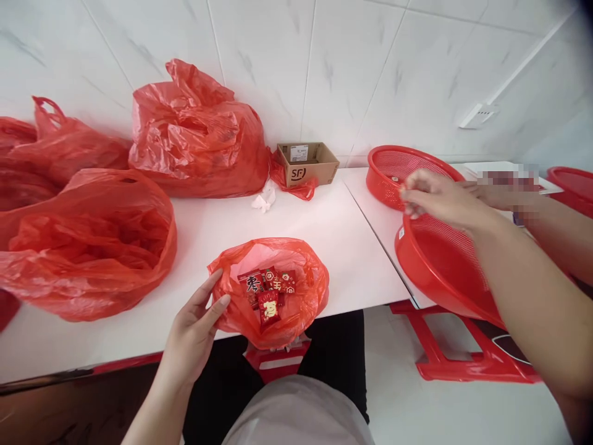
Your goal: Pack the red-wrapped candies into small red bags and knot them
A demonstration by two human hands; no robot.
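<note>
An open red plastic bag [315,278] lies at the table's front edge with several red snack packets [269,309] inside. My left hand [197,321] pinches the left rim of this bag between thumb and fingers. Over the far red basket and the near one, my right hand [428,194] is raised with its fingers closed together; something small may be between the fingertips, too small to make out. The far basket [386,185] holds a small item near its left wall. The near basket [435,278] sits partly under my right forearm.
Large red bags [199,142] stand along the wall, and an open red bag [106,247] is at left. A cardboard box [308,173] and crumpled white tissue [265,198] are behind. Another person's arm [546,216] reaches in from the right, above a red stool [463,364].
</note>
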